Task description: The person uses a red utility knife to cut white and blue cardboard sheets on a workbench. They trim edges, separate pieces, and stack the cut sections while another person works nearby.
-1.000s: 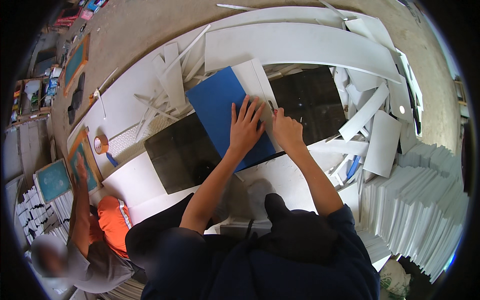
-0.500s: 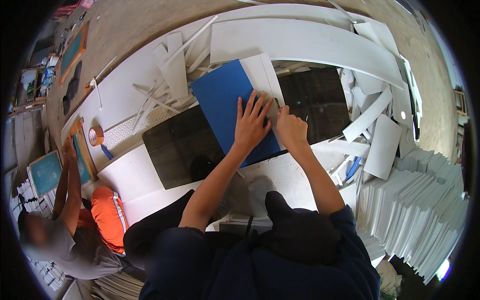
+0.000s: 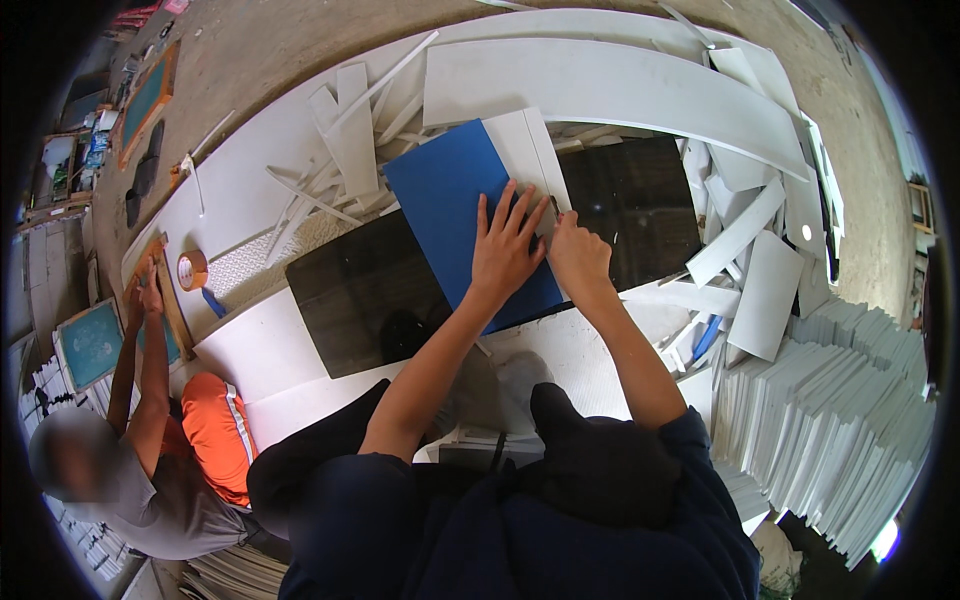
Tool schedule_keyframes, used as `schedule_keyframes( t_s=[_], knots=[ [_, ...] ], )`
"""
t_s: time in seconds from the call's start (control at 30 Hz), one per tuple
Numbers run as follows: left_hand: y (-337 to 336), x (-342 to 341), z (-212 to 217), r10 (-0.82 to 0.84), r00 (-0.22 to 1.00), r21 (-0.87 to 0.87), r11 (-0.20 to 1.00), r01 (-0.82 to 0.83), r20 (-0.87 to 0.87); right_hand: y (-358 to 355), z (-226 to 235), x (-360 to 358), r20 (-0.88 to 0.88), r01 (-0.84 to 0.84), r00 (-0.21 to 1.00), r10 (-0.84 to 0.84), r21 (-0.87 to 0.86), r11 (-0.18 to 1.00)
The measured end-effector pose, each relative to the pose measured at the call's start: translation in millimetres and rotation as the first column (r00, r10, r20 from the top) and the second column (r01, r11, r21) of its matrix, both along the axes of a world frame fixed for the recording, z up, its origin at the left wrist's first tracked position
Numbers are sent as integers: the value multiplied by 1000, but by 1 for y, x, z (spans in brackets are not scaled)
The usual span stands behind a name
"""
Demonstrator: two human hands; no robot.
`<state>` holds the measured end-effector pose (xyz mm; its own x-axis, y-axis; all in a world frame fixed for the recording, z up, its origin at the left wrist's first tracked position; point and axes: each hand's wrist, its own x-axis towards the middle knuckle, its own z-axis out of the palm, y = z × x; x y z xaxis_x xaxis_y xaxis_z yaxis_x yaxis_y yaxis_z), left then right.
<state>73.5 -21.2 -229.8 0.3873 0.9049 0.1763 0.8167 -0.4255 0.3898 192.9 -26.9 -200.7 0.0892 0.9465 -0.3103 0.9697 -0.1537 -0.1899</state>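
Note:
A blue rectangular board [image 3: 440,180] lies across a dark, glossy slab [image 3: 350,290]. Beside the blue board is a white board [image 3: 520,140], with a thin line running along its length. My left hand [image 3: 505,245] presses down with spread fingers near the seam between the blue and white boards. My right hand [image 3: 582,255] is closed around a slim dark tool [image 3: 556,208], which looks like a cutter knife; its tip is at the white board's right edge. Most of the tool is hidden inside my fist.
White offcuts [image 3: 310,190] litter the left, and more strips [image 3: 738,230] lie at the right. A long white panel [image 3: 600,85] spans the far side. Brown tape [image 3: 192,271] sits at the left. Stacked white sheets [image 3: 820,420] stand right. A co-worker [image 3: 170,500] handles a wooden-framed board at left.
My right hand has shifted slightly left with the dark tool, and the boards have barely moved. At the left, the co-worker's hands have moved up along the wooden frame.

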Motion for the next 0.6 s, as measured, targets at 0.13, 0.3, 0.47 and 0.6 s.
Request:
schedule_keyframes(
  t_s=[0.13, 0.3, 0.47, 0.6],
  knots=[
    [0, 0, 0, 0, 1000, 25, 1000, 0, 5, 1, 2, 0, -12, 12, 1000, -12, -19, 1000],
    [0, 0, 1, 2, 1000, 12, 1000, -2, 6, 1, 5, 0, -24, 19, 1000, -20, -40, 999],
    [0, 0, 1, 6, 1000, 15, 1000, -6, 19, 2, 3, -1, -24, 21, 999, -23, -52, 998],
    [0, 1, -1, 3, 1000, 25, 1000, -3, 14, 8, -3, -1, -48, 3, 999, -4, -23, 1000]
  ],
)
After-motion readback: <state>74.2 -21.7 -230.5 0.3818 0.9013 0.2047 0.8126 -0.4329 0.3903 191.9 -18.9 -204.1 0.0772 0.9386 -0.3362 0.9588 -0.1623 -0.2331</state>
